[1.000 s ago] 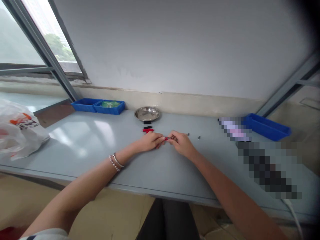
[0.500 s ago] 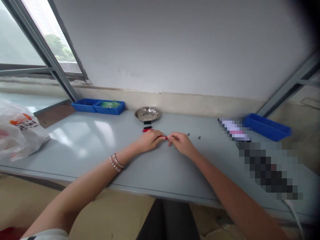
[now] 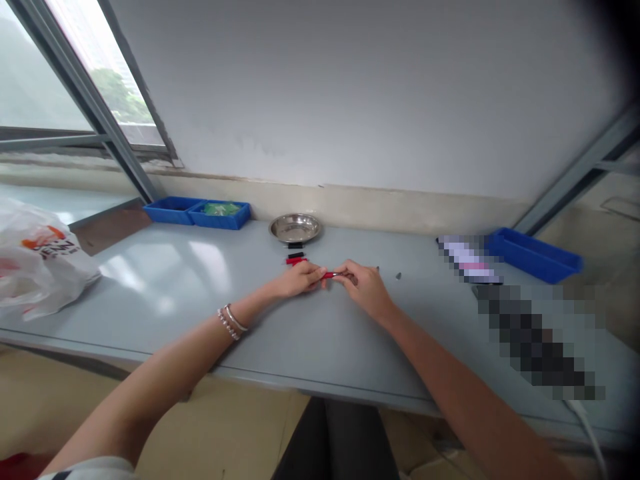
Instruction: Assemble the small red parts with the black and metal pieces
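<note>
My left hand (image 3: 299, 280) and my right hand (image 3: 363, 285) meet over the middle of the grey table (image 3: 165, 287). Both pinch a small red piece (image 3: 329, 275) between their fingertips; a thin metal end shows at the right hand's side. Just behind the left hand lie a small red part (image 3: 296, 261) and a small black part (image 3: 295, 254). A round steel bowl (image 3: 295, 228) stands farther back. Two tiny dark bits (image 3: 398, 275) lie to the right of my right hand.
Two blue trays (image 3: 197, 212) stand at the back left, one holding something green. Another blue tray (image 3: 535, 253) is at the right, next to blurred-out items. A white plastic bag (image 3: 37, 260) sits at the left edge. A wall runs behind the table.
Both hands stay together at the same spot with small finger shifts. The right hand has edged slightly left and the red piece shows more between the fingertips.
</note>
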The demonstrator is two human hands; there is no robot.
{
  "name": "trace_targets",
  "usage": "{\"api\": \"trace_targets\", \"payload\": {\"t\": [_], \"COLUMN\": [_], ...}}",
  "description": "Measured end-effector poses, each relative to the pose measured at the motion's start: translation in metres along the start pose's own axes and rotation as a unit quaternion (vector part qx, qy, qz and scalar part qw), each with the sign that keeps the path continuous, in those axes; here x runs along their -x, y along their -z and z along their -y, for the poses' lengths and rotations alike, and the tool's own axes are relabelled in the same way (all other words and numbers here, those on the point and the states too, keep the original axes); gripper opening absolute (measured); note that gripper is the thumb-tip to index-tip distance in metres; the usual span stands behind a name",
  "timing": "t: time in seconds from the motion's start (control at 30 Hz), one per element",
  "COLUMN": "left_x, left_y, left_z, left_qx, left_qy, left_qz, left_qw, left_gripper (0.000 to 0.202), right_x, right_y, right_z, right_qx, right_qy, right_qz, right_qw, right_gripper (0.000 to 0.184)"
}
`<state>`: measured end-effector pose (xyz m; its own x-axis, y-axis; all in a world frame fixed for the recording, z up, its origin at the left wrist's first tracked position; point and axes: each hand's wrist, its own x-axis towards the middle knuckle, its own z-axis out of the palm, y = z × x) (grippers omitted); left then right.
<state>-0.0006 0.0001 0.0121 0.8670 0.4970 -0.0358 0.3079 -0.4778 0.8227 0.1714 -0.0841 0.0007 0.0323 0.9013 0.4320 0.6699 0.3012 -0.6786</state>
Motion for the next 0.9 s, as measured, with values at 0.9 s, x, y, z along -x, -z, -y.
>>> {"api": "trace_targets", "payload": {"t": [0.9], "left_x": [-0.001], "left_y": [0.008], "left_z": [0.001], "left_qx": [0.029], "left_qy": [0.007], "left_qz": [-0.022], "left_qw": [0.999], "left_gripper": [0.051], "right_x": [-0.002], "right_y": [-0.001], "right_z": [-0.004], "right_qx": [-0.188], "right_qy": [-0.029], "right_qz": [-0.023], "right_qw": [0.982], "right_gripper": [0.015]}}
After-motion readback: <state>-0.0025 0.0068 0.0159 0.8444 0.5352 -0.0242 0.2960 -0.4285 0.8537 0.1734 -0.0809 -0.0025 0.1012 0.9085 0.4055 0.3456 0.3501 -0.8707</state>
